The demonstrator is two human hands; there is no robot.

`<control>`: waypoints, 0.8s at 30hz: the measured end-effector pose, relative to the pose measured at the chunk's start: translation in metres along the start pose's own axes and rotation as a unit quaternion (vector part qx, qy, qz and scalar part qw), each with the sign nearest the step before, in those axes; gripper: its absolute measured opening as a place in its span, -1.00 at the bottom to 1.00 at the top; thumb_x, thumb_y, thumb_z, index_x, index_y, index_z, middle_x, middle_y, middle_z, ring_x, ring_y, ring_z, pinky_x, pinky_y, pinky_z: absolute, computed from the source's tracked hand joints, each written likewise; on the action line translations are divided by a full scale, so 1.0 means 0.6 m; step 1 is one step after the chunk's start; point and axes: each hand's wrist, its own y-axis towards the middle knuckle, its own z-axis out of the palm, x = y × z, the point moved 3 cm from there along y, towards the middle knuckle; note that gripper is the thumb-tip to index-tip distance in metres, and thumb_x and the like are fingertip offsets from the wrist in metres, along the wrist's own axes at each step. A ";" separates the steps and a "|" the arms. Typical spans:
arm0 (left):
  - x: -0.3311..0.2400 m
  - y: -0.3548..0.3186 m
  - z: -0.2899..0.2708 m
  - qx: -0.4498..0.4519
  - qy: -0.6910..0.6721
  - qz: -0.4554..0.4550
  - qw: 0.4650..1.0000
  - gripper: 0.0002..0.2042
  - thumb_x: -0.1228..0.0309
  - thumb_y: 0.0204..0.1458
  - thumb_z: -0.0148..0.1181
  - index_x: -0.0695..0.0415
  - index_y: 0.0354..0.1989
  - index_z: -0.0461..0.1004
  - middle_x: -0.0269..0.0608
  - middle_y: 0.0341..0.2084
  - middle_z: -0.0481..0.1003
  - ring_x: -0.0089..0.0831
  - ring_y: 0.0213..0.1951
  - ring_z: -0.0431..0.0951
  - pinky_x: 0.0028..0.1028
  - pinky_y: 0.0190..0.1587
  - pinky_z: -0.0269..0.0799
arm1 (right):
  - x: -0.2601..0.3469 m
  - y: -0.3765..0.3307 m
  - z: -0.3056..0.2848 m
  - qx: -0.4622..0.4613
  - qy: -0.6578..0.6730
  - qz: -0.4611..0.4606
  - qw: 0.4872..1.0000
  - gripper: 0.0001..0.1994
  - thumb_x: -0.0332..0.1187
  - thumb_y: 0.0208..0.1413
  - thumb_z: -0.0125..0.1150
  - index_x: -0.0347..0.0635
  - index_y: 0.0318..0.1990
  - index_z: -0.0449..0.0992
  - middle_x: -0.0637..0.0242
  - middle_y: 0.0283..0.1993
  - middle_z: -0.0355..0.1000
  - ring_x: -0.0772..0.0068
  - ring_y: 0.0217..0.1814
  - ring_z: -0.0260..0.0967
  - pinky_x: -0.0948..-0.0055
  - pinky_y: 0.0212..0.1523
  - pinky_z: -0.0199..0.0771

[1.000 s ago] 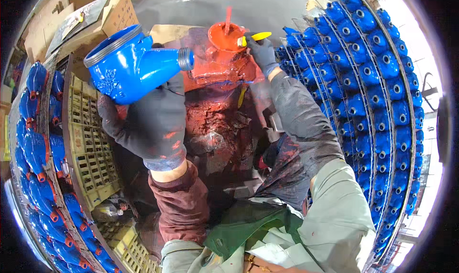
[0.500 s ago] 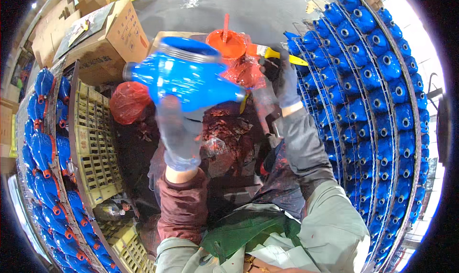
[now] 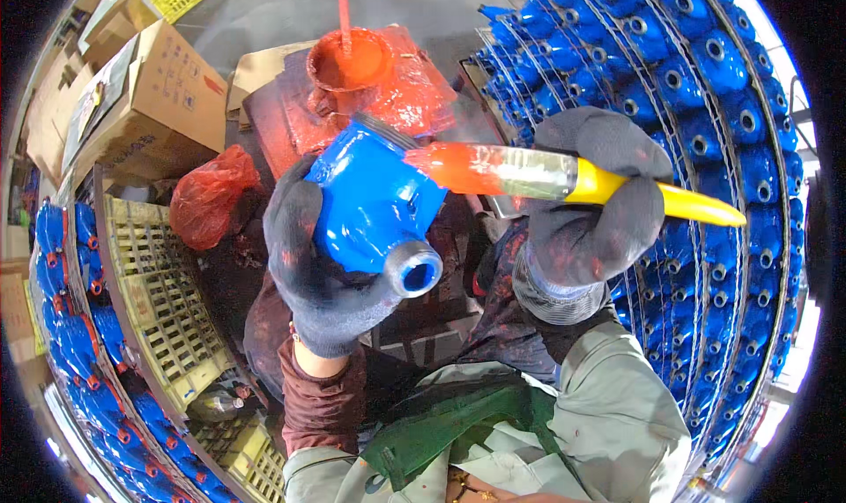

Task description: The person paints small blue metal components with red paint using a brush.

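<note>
A glossy blue metal pipe fitting, which looks like a water meter body [image 3: 374, 194], is held up in front of me by my gloved left hand [image 3: 304, 247]. Its threaded ring points away from me, and one bare-metal end with a round opening faces my way. My right hand [image 3: 599, 194], gloved in dark grey, grips the yellow handle of a paintbrush [image 3: 529, 172]. The brush's red-wet bristles touch the blue body beside its threaded ring. Beyond the fitting stands a pot of red paint [image 3: 352, 60] with a red stick upright in it.
Racks of blue fittings [image 3: 705, 168] rise close on my right. More blue fittings with red ends [image 3: 79, 327] line the left. A red plastic bag [image 3: 216, 194], yellow crates [image 3: 159, 283] and a cardboard box [image 3: 172, 89] sit left of the red-covered stand [image 3: 423, 97].
My right hand has brought the brush from beside the paint pot to the fitting. My left hand has turned the fitting, so one end now faces me. The view has shifted.
</note>
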 end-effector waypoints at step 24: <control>0.022 -0.031 0.000 -0.045 -0.455 -0.444 0.771 -0.24 0.23 -0.08 0.32 0.19 0.27 0.07 -0.20 0.04 0.32 -0.36 -0.02 0.41 -0.31 0.06 0.36 | -0.011 -0.014 -0.006 -0.052 -0.085 -0.045 0.994 -0.62 -0.04 0.20 0.06 -0.25 -0.29 0.41 0.18 -0.40 0.40 0.35 -0.50 0.37 0.43 -0.52 0.44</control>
